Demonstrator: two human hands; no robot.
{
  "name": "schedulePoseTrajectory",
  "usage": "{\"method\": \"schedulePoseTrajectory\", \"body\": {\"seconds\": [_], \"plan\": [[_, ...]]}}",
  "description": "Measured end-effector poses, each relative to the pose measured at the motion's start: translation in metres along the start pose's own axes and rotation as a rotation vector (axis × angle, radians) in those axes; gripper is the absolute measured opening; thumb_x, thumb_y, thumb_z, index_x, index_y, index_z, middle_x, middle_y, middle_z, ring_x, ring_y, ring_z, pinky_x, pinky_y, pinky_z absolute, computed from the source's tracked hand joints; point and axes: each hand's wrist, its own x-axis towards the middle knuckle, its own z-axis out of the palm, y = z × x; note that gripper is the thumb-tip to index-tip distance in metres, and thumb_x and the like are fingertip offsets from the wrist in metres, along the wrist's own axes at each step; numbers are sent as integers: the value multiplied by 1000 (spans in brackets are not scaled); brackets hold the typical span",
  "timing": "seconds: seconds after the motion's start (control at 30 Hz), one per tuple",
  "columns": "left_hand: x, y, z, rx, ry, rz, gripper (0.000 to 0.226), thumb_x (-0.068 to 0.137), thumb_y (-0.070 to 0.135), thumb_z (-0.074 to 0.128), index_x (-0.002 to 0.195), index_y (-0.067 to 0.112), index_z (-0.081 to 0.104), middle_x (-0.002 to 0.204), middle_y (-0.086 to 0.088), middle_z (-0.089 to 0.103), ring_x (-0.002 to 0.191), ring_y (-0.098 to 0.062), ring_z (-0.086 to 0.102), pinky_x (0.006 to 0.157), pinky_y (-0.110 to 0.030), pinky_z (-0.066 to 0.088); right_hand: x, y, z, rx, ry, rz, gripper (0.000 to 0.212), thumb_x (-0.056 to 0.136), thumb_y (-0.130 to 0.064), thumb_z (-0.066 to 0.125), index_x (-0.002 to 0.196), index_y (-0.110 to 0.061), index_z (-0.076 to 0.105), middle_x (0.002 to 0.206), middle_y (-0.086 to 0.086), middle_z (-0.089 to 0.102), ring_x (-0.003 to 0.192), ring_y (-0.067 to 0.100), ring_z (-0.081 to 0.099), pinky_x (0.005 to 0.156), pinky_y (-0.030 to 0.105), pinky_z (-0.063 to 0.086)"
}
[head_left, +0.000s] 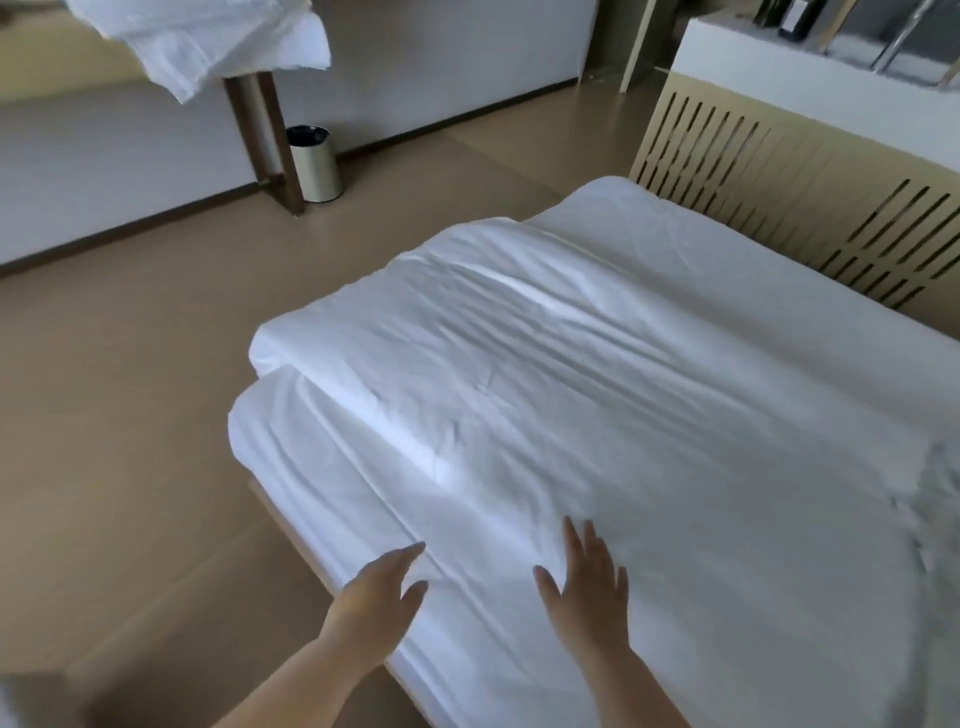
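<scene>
A white duvet (597, 374) lies spread over a bed, wrinkled across its middle, with its near left edge folded along the mattress side. My left hand (382, 584) lies flat with straight fingers on the bed's near left edge. My right hand (589, 577) rests palm down on the sheet, fingers spread and pointing away from me. Neither hand holds anything.
A beige slatted radiator cover (779, 171) runs behind the bed at the right. A cream waste bin (314, 163) stands by a dark table leg (270, 140) at the back left. White linen (208, 36) hangs over that table. Tan floor lies left of the bed.
</scene>
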Motion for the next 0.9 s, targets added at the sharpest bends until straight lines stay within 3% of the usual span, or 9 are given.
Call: {"method": "schedulePoseTrajectory", "body": {"seconds": [0.1, 0.23, 0.4, 0.47, 0.53, 0.67, 0.73, 0.83, 0.9], "plan": [[37, -35, -41, -53, 30, -46, 50, 99, 35, 33, 145, 30, 15, 149, 8, 26, 135, -8, 31, 105, -22, 28, 38, -52, -4, -3, 14, -35, 68, 98, -45, 26, 145, -21, -17, 156, 1, -14, 144, 17, -6, 116, 39, 0], [100, -70, -79, -303, 103, -160, 42, 97, 30, 39, 138, 20, 37, 140, -2, 41, 125, -15, 44, 99, -25, 35, 100, -104, -11, 84, -26, -5, 67, 98, -47, 22, 144, -22, -18, 155, 6, -15, 144, 19, -12, 115, 41, -4], [170, -126, -133, -527, 274, -388, 51, 94, 26, 46, 141, 12, 33, 142, -13, 38, 130, -26, 38, 106, -39, 32, 192, -193, -16, 35, -28, -34, 69, 95, -54, 21, 145, -24, -17, 153, 13, -20, 142, 24, -18, 112, 50, -7], [198, -152, -159, -565, 322, -479, 51, 94, 25, 46, 141, 10, 32, 139, -15, 42, 128, -29, 40, 105, -40, 32, 233, -239, -18, -23, -32, -94, 80, 81, -69, 6, 145, -25, -16, 153, 13, -20, 142, 24, -18, 111, 53, -8], [224, -177, -182, -569, 342, -530, 51, 95, 28, 44, 142, 12, 32, 135, -14, 47, 126, -30, 41, 103, -40, 32, 267, -280, -21, -59, -36, -146, 104, 50, -70, -15, 145, -28, -16, 153, 12, -22, 142, 23, -19, 110, 55, -9], [274, -208, -221, -659, 279, -609, 51, 96, 35, 39, 142, 13, 32, 143, -12, 39, 129, -30, 38, 107, -39, 28, 309, -332, -18, -104, -49, -149, 109, 41, -64, -20, 144, -31, -17, 151, 11, -27, 141, 25, -22, 108, 59, -11], [304, -215, -235, -882, 196, -660, 52, 96, 41, 35, 138, 10, 37, 133, -15, 48, 120, -29, 47, 107, -40, 29, 323, -344, -14, -131, -78, -127, 111, 39, -71, -23, 143, -31, -19, 150, 9, -30, 140, 25, -24, 107, 59, -14], [351, -233, -247, -1191, 47, -734, 72, 87, 61, 32, 136, 9, 40, 117, -13, 59, 117, -30, 52, 110, -42, 27, 341, -350, -8, -175, -63, -75, 123, 22, -76, -46, 133, -25, -30, 139, 1, -41, 140, 25, -23, 102, 54, -26], [382, -245, -253, -1314, -118, -771, 81, 82, 70, 24, 137, 13, 41, 126, -8, 55, 126, -29, 45, 114, -42, 20, 352, -350, 2, -239, 55, -40, 112, 50, -76, -39, 144, -21, -9, 150, 11, -18, 142, 28, -1, 99, 45, -25]]}}
